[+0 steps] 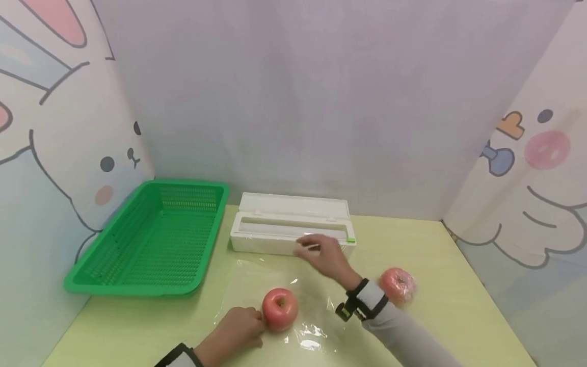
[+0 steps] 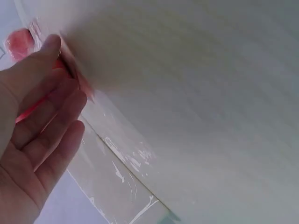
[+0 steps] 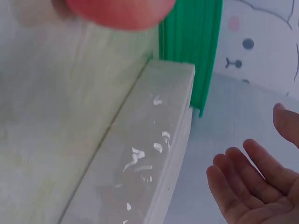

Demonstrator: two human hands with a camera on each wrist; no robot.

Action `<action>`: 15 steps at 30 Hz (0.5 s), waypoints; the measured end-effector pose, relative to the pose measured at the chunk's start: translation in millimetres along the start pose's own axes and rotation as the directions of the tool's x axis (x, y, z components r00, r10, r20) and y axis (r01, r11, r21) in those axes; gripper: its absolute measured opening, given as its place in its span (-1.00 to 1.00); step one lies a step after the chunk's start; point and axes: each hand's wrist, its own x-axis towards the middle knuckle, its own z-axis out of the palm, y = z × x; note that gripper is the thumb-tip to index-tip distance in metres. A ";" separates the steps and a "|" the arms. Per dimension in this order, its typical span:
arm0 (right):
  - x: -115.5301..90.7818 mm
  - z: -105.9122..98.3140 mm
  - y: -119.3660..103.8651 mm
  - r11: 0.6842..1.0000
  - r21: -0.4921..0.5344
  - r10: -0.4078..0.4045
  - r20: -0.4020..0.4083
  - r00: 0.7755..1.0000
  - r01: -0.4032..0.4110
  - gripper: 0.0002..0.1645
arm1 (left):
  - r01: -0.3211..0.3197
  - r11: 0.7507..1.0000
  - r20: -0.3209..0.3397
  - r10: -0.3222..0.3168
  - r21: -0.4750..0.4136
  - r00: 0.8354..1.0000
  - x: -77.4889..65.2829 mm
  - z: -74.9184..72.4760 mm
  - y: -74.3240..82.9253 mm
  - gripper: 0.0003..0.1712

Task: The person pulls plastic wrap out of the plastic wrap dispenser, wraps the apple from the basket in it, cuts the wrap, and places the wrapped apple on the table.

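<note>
A red apple point(image 1: 281, 310) sits on a sheet of clear plastic wrap point(image 1: 243, 285) spread over the table. Beside the apple's left side is my left hand point(image 1: 240, 326), its fingers loosely bent and nothing gripped; the left wrist view shows its thumb and fingers point(image 2: 67, 135) apart. Behind the sheet stands a white plastic wrap dispenser box point(image 1: 261, 245), lid raised, with a roll point(image 1: 270, 229) inside. My right hand point(image 1: 326, 256) hovers at the box's front edge, fingers relaxed and apart in the right wrist view, holding nothing.
To the right, past my right wrist, lies another apple point(image 1: 398, 285) covered in plastic wrap. A green plastic basket point(image 1: 194, 285) stands at the left. A small green piece point(image 1: 351, 239) marks the box's right end. Fabric-like walls point(image 1: 293, 102) enclose the table's back and sides.
</note>
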 end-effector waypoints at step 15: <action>-60.0 44.5 -26.0 0.939 -0.092 -0.302 0.242 0.922 0.332 -0.62 | -0.078 0.935 -0.145 0.136 0.346 0.980 5.0 4.5 4.9 -0.73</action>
